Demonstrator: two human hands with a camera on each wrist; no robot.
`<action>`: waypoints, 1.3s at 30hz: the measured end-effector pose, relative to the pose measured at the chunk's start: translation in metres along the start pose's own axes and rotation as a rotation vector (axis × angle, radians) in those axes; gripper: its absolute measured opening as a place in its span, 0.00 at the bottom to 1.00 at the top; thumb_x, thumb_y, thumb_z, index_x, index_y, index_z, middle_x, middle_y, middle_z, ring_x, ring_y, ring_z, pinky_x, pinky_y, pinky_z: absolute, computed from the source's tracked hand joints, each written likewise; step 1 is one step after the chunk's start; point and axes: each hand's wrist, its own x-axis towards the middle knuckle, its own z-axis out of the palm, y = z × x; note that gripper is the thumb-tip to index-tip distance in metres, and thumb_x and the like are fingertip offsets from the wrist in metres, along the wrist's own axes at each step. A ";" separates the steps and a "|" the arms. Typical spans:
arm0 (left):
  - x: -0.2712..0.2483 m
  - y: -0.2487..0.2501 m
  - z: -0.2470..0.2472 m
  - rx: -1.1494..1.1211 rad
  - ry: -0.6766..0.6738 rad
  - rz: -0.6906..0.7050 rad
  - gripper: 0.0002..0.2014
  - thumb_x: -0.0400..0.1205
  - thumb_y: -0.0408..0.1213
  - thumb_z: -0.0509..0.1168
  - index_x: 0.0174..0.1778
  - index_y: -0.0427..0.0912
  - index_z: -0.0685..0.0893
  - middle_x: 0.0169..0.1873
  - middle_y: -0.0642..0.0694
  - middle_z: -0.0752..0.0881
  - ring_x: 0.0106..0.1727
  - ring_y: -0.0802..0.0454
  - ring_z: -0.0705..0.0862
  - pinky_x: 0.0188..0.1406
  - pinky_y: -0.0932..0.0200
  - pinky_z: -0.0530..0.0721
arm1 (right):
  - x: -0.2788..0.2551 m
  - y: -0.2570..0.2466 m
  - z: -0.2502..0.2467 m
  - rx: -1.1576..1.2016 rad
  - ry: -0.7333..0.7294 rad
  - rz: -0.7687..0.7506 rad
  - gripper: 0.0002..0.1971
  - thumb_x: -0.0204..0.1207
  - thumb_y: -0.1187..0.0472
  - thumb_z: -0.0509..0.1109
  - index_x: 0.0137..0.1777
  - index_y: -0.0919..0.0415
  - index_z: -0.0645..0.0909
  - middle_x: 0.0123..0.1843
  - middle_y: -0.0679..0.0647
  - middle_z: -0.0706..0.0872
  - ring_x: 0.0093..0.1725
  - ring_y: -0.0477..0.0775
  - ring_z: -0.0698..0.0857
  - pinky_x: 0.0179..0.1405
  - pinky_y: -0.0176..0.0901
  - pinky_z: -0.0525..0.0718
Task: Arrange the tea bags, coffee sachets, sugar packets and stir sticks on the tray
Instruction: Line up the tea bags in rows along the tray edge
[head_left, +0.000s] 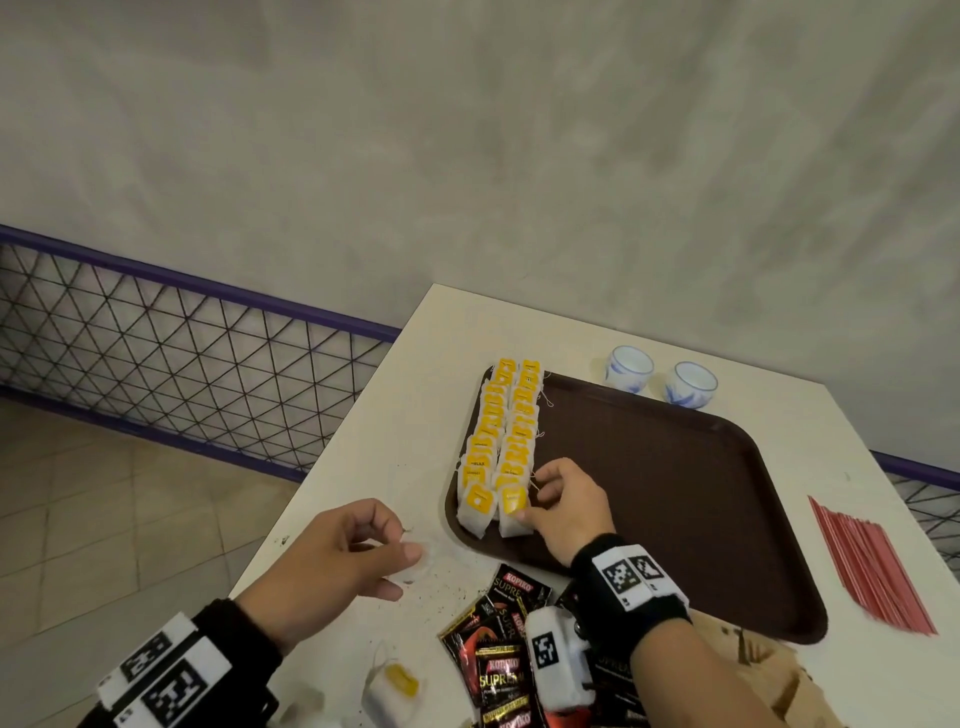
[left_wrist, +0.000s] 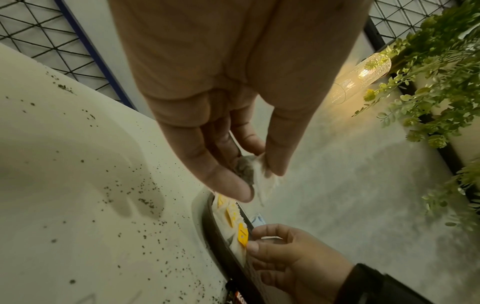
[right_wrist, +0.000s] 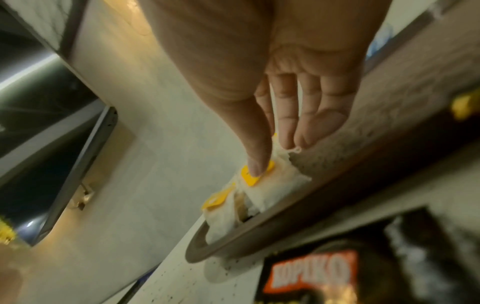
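A brown tray (head_left: 649, 493) lies on the white table, with two rows of yellow-tagged tea bags (head_left: 504, 426) along its left edge. My right hand (head_left: 535, 496) pinches the nearest tea bag (head_left: 511, 512) of the right row, thumb on its yellow tag (right_wrist: 257, 174) and fingers at its far end. My left hand (head_left: 408, 571) hovers over the table left of the tray and pinches another tea bag (left_wrist: 265, 185) between thumb and fingers. Black coffee sachets (head_left: 498, 670) lie in a heap at the front, partly under my right wrist. Red stir sticks (head_left: 872, 566) lie right of the tray.
Two small white cups (head_left: 628, 366) (head_left: 691, 384) stand behind the tray. A loose tea bag (head_left: 389, 686) lies near the front edge. Brown paper packets (head_left: 763, 670) sit under my right forearm. Dark tea grains (left_wrist: 145, 201) dot the table. A wire fence (head_left: 156, 338) runs on the left.
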 end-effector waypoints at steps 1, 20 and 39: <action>0.000 0.000 0.000 -0.001 -0.003 -0.001 0.21 0.57 0.48 0.78 0.35 0.36 0.82 0.39 0.40 0.84 0.38 0.45 0.83 0.42 0.51 0.89 | -0.001 0.000 -0.002 -0.037 -0.023 0.006 0.18 0.65 0.62 0.82 0.48 0.52 0.77 0.41 0.49 0.82 0.38 0.45 0.79 0.33 0.34 0.74; 0.000 0.010 0.011 -0.064 -0.057 0.002 0.18 0.63 0.34 0.80 0.36 0.32 0.77 0.35 0.38 0.75 0.37 0.45 0.76 0.36 0.60 0.87 | 0.015 -0.006 0.014 -0.070 -0.068 0.082 0.16 0.64 0.57 0.83 0.33 0.53 0.74 0.42 0.55 0.86 0.37 0.55 0.84 0.44 0.51 0.89; 0.002 0.017 0.041 -0.358 -0.140 0.067 0.15 0.57 0.32 0.78 0.35 0.37 0.83 0.46 0.36 0.84 0.43 0.40 0.87 0.43 0.52 0.87 | -0.080 -0.022 -0.025 0.583 -0.305 -0.202 0.06 0.69 0.68 0.79 0.44 0.60 0.87 0.38 0.56 0.88 0.34 0.50 0.83 0.32 0.39 0.81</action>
